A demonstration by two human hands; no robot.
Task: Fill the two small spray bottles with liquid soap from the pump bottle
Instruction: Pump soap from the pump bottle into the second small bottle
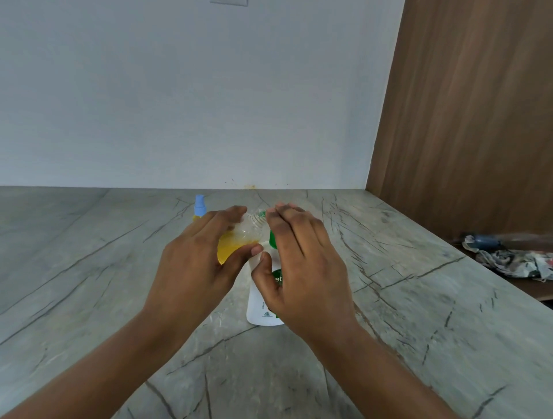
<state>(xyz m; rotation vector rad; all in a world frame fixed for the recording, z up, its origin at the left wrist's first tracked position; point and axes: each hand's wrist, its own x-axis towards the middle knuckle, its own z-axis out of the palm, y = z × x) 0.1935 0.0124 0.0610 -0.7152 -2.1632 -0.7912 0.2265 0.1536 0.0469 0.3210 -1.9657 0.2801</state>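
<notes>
Left hand (197, 263) reaches forward, thumb and fingers clamped round a tilted clear bottle (236, 246) part full of yellow soap. Right hand (302, 263) is flat, fingers straight and together, thumb apart, over the upright pump bottle (259, 302) on the counter (89, 269); contact unclear. A blue-capped spray bottle (199, 205) stands behind.

**Stone counter set against a plain wall, with a wood panel closing the corner.**
A pale blue-grey wall (179, 89) fills the field from 9 to 1 o'clock under soft, even light. A pale plate (229, 2) is cut off by the frame edge at 12 o'clock. A grey stone counter (89, 269) with dark branching veins spans the lower half and meets the wall in a straight seam, where a small yellowish stain (250, 186) sits. A brown wood-grain panel (478, 119) stands upright from 1 to 3 o'clock. At 3 o'clock, beyond the counter's edge, a crumpled patterned cloth (514, 260) lies on a lower brown ledge (538, 288).
</notes>
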